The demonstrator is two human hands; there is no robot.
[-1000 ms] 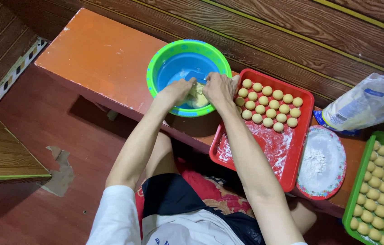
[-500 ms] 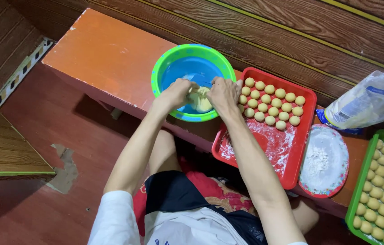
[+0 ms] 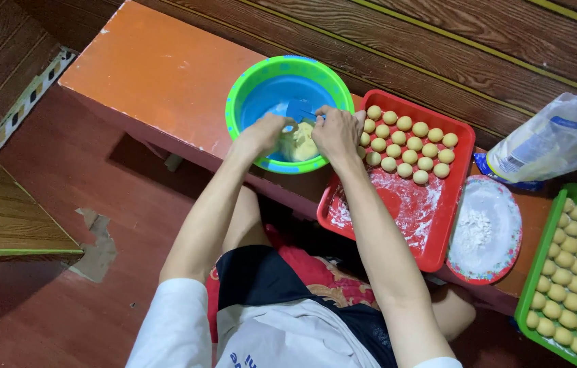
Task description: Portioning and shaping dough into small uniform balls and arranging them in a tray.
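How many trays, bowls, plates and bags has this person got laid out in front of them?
Trays: 2, red tray and green tray
Bowls: 1
Plates: 1
Bags: 1
Total: 5

bowl [image 3: 247, 95] on the bench [image 3: 152, 75], dough lump [image 3: 300, 143] inside it, both hands in there too, tray of dough balls [image 3: 438, 235] at its 3 o'clock, floured plate [image 3: 506, 225] further right, bag [image 3: 561, 140] at the plate's 1 o'clock
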